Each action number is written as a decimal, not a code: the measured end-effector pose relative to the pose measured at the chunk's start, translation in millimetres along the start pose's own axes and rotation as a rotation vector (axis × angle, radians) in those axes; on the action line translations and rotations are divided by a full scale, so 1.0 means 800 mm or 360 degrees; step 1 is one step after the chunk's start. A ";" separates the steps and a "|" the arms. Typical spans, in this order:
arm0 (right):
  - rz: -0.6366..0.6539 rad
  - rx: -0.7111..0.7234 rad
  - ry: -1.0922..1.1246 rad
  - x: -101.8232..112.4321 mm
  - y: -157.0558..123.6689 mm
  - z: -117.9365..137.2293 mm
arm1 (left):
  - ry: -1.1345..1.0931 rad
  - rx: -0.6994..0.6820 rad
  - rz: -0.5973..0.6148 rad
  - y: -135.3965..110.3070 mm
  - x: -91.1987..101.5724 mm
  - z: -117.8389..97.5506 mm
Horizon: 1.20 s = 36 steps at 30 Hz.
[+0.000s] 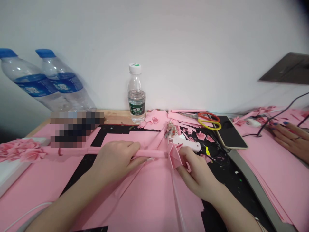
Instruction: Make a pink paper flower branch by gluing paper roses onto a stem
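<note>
Both hands are shut: your left hand (116,159) grips a pink paper stick (152,153) lying side to side, your right hand (196,170) pinches folded pink paper (174,155) at its end.

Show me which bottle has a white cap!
The small bottle with the dark green label, upright by the wall; the two big bottles have blue caps.

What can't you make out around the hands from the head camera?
Head view:
- Pixelated patch, back left: blurred, contents unreadable.
- Rolled pink paper tube: a stretch hidden by the left hand.
- Folded pink paper: lower folds hidden by the right hand.
- White plastic tool: partly hidden by the right hand, kind unclear.
- Another person's hand: cut off by the right edge.
</note>
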State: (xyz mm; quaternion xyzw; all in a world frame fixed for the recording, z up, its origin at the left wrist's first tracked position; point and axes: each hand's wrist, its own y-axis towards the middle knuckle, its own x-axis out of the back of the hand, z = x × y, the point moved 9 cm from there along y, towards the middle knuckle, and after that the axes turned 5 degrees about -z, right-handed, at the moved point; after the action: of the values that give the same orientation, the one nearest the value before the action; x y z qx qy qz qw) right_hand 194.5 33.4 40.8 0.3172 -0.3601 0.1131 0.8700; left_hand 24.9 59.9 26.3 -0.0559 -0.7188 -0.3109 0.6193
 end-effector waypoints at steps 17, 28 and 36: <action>0.0041 -0.0046 0.0027 -0.004 -0.002 -0.005 | -0.0032 0.0062 0.0093 -0.001 -0.004 0.003; 0.0033 -0.0032 0.0047 -0.004 -0.002 -0.005 | -0.0041 0.0078 0.0111 -0.005 -0.007 0.004; 0.0033 -0.0027 0.0035 -0.005 -0.002 -0.004 | -0.0057 0.0058 0.0095 -0.003 -0.005 0.002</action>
State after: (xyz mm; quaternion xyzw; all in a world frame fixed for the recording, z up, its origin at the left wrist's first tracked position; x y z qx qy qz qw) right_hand 194.4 34.6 35.6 0.3047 -0.3546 0.1225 0.8754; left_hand 23.1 60.1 21.3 -0.0717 -0.7334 -0.2782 0.6161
